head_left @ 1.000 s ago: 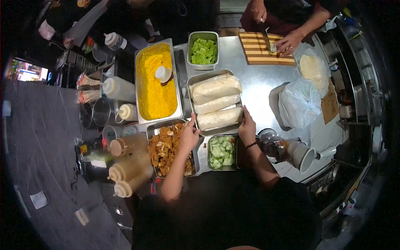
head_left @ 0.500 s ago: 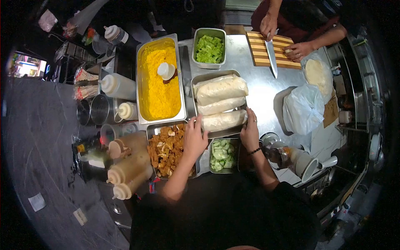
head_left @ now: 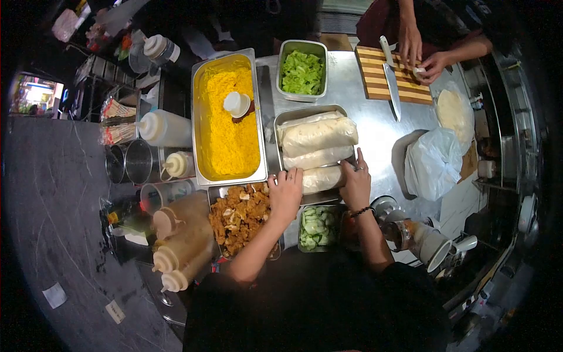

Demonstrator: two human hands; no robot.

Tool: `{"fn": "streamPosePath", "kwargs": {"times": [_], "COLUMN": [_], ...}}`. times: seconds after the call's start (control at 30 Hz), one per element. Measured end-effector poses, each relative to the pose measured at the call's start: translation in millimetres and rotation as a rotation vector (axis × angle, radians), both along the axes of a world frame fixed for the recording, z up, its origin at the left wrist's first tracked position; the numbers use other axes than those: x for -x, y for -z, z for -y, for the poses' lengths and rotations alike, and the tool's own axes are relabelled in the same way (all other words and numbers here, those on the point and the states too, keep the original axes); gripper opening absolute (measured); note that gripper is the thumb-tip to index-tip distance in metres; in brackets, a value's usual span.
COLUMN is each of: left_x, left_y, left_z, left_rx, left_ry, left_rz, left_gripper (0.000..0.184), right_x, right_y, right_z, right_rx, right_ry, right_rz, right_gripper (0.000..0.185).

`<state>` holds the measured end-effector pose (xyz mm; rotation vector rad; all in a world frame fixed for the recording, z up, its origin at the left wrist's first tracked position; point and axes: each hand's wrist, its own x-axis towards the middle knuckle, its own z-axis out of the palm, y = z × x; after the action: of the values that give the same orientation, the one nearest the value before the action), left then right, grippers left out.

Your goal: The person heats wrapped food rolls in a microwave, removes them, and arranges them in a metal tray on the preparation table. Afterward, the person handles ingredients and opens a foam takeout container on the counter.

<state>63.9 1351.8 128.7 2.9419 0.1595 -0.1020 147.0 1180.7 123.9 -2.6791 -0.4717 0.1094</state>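
A metal tray in the middle holds several rolled wraps, thick flatbread rolls lying crosswise. Between my two hands lies the nearest wrap, at the near side of the tray. The fingers of my left hand bend over its left end and the tray's edge there. At its right end my right hand presses with the thumb, the index finger stretched along the tray's right rim. My palms and the wrap's ends are partly hidden. A larger wrap rests farther back in the tray.
Left stand a pan of yellow rice, fried meat pieces and sauce bottles. Cucumber slices sit nearby, lettuce behind. A knife lies on a co-worker's striped board; a plastic bag is right.
The view has shifted slightly. My right index finger now stretches along the rim, and my hands stay at the wrap's ends. The co-worker has let go of the knife and fingers a small pale piece.
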Motion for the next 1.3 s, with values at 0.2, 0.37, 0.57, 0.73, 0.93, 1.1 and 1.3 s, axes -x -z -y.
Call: {"fn": "streamPosePath", "kwargs": {"times": [0.2, 0.37, 0.57, 0.73, 0.93, 1.1, 1.3], "left_x": [-2.0, -0.1, 5.8, 14.7, 13.0, 2.0, -13.1], "left_y": [1.1, -14.6, -33.2, -63.1, -79.8, -92.2, -99.0], "left_z": [-3.0, -11.3, -27.5, -32.6, -47.5, -62.6, -76.5], "left_rx": [0.012, 0.254, 0.688, 1.138, 1.616, 1.708, 1.715], "left_ry": [0.011, 0.027, 0.027, -0.096, -0.178, -0.155, -0.383], "left_rz": [-0.007, -0.035, 0.105, -0.017, 0.157, 0.134, 0.170], "left_gripper": [0.065, 0.063, 0.063, 0.062, 0.072, 0.073, 0.062], "right_x": [0.6, 0.7, -11.8, -16.8, -22.2, -28.1, -37.3], "right_y": [-16.7, -43.0, -79.9, -104.5, -112.0, -102.2, -106.0], "right_z": [0.7, 5.7, 23.1, 21.3, 14.2, 5.5, -6.1], "right_rx": [-0.057, 0.011, -0.390, -0.862, -1.078, -1.223, -1.292], "right_ry": [-0.022, -0.070, -0.155, 0.032, 0.014, 0.144, 0.001], "right_rz": [0.029, 0.094, -0.261, -0.703, -0.823, -0.953, -0.956], "right_gripper": [0.039, 0.042, 0.061, 0.063, 0.065, 0.061, 0.052]}}
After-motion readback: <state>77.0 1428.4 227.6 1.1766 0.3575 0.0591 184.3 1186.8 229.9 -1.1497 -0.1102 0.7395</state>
